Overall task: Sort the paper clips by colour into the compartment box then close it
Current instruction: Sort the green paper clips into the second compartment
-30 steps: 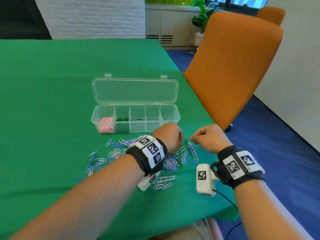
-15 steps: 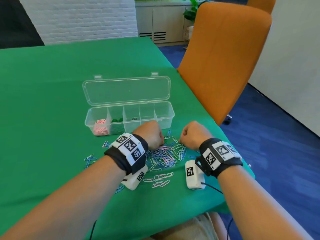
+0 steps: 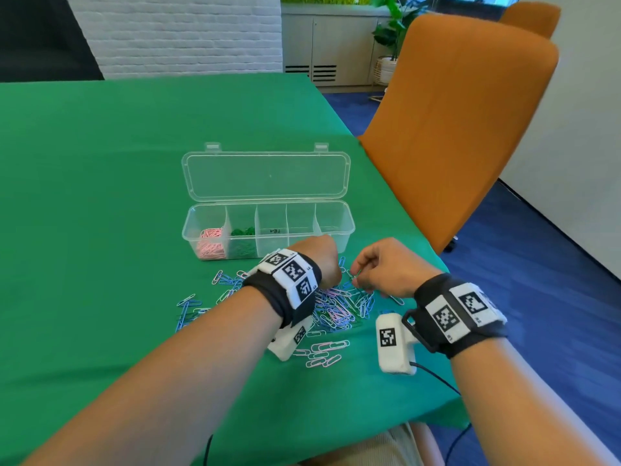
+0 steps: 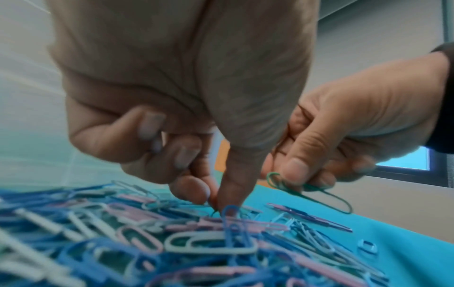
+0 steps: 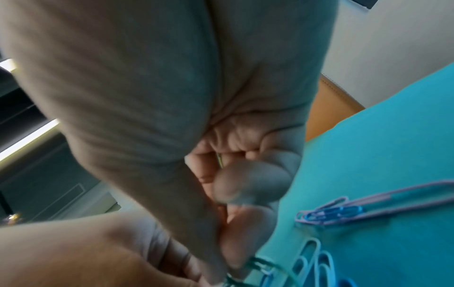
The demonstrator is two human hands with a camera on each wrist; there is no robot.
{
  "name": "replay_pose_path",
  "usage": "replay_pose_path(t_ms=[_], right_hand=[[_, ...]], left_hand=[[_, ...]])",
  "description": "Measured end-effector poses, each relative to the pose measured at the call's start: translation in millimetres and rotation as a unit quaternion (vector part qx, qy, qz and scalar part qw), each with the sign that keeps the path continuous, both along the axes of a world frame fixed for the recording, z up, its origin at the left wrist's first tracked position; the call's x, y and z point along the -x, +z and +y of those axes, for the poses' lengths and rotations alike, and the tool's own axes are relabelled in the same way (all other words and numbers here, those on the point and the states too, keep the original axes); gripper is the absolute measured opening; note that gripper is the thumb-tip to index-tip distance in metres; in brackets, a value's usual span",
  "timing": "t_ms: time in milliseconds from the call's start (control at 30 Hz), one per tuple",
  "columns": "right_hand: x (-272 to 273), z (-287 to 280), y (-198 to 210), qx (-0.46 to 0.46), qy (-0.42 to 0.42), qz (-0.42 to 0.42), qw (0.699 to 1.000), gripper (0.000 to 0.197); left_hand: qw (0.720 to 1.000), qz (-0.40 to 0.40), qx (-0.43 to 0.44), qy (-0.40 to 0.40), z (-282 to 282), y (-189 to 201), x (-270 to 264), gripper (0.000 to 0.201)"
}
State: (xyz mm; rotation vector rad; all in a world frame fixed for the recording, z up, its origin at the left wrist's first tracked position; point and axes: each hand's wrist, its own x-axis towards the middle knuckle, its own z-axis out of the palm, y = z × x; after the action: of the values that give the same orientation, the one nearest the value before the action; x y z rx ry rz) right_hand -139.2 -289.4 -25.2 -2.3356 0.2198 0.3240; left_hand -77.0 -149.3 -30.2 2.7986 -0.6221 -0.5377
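Right hand fingers pinch green clips at 3 o'clock of the mixed pile, left hand fingers pinching within it on the table.

We list: compartment box, clear glossy plastic; paper clips, smooth coated; tablecloth, matt green cloth.

Green-covered worktop
An open compartment box and loose paper clips lie on it.
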Motion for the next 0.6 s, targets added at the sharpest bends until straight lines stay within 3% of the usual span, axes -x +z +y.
replay_pose_path(t_ms=[100, 267, 333, 467, 600], right_hand=[[1.4, -4.2, 1.3, 0.033, 0.022, 0.006, 0.999, 0.012], [6.8, -2.8, -4.6, 0.090, 0.079, 0.011, 0.993, 0.013], [7.4, -1.7, -7.7, 0.107, 0.087, 0.016, 0.990, 0.013], [9.1, -9.8, -7.5, 0.145, 0.072, 0.033, 0.986, 0.016], [13.2, -13.5, -8.0, 0.164, 0.078, 0.051, 0.982, 0.017]], left_hand=[[1.000, 0.019, 0.009, 0.004, 1.8, 1.6, -0.6, 0.024], [0.980, 0.087, 0.170, 0.063, 18.5, 9.8, -3.7, 0.005], [0.967, 0.126, 0.207, 0.079, 20.9, 12.2, -0.3, 0.010], [0.982, 0.129, 0.137, 0.020, 13.5, 9.6, 13.1, 0.028], [0.987, 0.117, 0.110, -0.016, 6.4, 0.8, 26.1, 0.018]])
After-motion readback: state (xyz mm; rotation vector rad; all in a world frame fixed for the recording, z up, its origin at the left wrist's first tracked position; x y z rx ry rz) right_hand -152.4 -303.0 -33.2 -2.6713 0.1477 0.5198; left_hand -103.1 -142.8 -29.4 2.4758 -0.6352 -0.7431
